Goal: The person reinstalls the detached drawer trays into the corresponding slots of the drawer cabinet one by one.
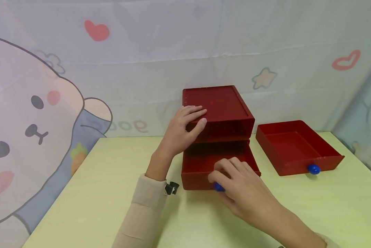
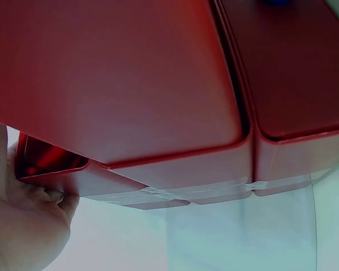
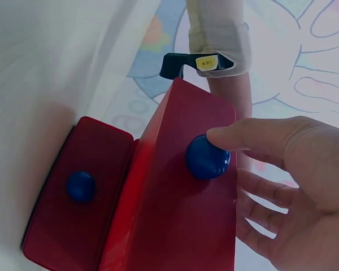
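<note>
A red drawer cabinet (image 1: 218, 103) stands at the back of the table, its top slot (image 2: 48, 158) without a drawer. On its top my left hand (image 1: 187, 129) rests with the fingers spread and straight. The drawer (image 1: 194, 181) below that slot is pulled out towards me. At its front, my right hand (image 1: 241, 187) has its thumb on the round blue knob (image 3: 208, 157) while the other fingers bend over the upper rim, tips hidden behind the front panel in the right wrist view. Lower down, another drawer (image 3: 56, 220) with a blue knob (image 3: 81, 186) sits pushed in.
To the right of the cabinet, a separate red drawer (image 1: 276, 162) with a blue knob (image 1: 314, 169) lies on the pale yellow table (image 1: 120, 165). A printed cloth (image 1: 160, 41) hangs behind. A black clip-like device (image 1: 172, 188) is on the left wrist.
</note>
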Available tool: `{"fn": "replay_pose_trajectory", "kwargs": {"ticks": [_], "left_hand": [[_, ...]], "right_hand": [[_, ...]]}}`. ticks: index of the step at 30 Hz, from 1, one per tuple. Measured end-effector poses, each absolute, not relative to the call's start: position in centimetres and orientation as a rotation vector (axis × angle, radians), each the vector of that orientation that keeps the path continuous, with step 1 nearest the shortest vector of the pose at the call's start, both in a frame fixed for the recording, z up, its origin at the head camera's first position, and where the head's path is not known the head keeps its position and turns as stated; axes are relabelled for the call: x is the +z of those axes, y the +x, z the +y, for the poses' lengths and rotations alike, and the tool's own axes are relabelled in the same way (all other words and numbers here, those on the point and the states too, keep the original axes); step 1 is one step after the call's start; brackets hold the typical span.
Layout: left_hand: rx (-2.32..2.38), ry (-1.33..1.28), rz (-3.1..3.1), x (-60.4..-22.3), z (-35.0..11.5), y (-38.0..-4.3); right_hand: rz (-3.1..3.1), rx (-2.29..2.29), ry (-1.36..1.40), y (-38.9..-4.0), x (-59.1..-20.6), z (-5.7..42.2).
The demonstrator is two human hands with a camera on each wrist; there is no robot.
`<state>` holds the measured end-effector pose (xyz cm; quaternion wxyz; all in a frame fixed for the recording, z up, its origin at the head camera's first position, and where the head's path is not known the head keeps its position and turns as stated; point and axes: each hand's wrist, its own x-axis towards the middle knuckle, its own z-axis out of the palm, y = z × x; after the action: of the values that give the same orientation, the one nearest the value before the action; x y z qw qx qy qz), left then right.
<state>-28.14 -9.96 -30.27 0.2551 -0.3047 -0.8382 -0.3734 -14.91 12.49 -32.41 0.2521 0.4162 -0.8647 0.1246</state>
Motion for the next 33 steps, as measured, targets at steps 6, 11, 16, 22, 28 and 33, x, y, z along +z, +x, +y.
{"fn": "replay_pose_trajectory", "kwargs": {"ticks": [6, 11, 16, 22, 28, 33], "left_hand": [[-1.016, -0.83, -2.288, -30.3, -9.9, -28.1], [-1.017, -0.828, -2.294, -30.3, -9.9, -28.0], [-1.011, -0.838, -2.292, -30.4, -9.9, -28.0], [-1.023, -0.833, -2.294, -30.3, -10.0, -27.9], [-1.028, -0.824, -2.293, -30.2, -10.1, -27.9], [-1.034, -0.824, -2.292, -30.2, -10.1, -28.0]], "right_hand": [[-2.278, 0.333, 1.161, -15.5, -32.9, 12.9], [-2.215, 0.367, 1.192, -16.3, -33.4, 13.1], [-2.217, 0.384, 1.179, -17.1, -34.0, 13.3], [-2.239, 0.358, 1.154, -17.3, -34.2, 13.3], [-2.286, 0.312, 1.135, -17.0, -33.8, 13.3], [-2.327, 0.305, 1.124, -16.2, -32.9, 13.3]]}}
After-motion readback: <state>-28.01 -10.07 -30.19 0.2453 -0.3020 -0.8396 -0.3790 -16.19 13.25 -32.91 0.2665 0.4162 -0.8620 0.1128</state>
